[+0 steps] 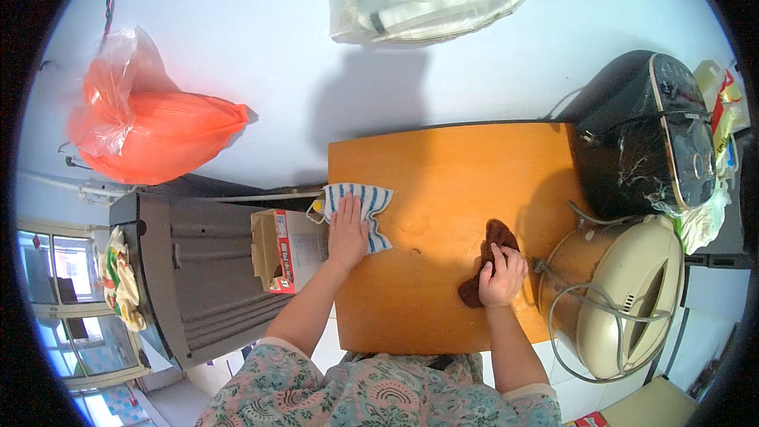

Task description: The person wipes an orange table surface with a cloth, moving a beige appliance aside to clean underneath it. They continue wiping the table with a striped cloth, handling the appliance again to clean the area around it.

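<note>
My left hand (348,231) lies flat on a blue-and-white striped cloth (379,201) at the left edge of an orange-brown wooden tabletop (439,172). Toward the right side of the same surface, my right hand (504,273) rests with bent fingers on a dark brown cloth (472,292), pressing it to the wood. Both cloths touch the tabletop and are well apart. Small dark specks show on the wood between them.
At the right are a cream rice cooker (611,296) with a looped grey cord and a black appliance (640,148). An open cardboard box (305,249) stands left. A red plastic bag (172,136) and a clear bag (433,6) hang at the wall.
</note>
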`<state>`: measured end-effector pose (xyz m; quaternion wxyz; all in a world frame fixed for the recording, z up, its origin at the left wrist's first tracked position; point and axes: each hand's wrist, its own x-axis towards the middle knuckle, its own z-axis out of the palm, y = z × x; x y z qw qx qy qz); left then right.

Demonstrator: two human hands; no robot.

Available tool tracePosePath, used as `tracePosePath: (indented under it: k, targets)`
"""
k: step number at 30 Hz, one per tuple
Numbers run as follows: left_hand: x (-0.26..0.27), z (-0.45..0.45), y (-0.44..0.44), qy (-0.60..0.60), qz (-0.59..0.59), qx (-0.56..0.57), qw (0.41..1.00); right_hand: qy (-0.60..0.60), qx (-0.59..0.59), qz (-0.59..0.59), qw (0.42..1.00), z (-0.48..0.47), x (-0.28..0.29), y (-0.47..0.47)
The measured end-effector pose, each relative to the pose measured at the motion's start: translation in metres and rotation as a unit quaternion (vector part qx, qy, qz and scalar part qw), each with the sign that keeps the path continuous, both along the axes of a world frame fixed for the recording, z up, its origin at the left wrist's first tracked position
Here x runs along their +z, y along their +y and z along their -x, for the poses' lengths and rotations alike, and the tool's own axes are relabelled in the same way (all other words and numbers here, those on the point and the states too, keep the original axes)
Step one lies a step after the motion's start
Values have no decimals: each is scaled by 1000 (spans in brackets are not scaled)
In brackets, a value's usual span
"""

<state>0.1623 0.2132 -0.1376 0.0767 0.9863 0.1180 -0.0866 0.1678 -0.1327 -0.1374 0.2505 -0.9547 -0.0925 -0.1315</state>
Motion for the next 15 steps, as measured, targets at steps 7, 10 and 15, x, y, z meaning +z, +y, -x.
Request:
tracePosePath:
  k: [7,10,15]
  targets:
    - [-21,-83,61,-30,23,-30,999,6,10,8,1000,5,-1,3]
    - [-19,-79,51,-54,-9,-73,996,5,11,20,1000,6,-4,0]
    - [-14,5,-28,-20,116,-190,975,1,-4,30,1000,8,-2,2]
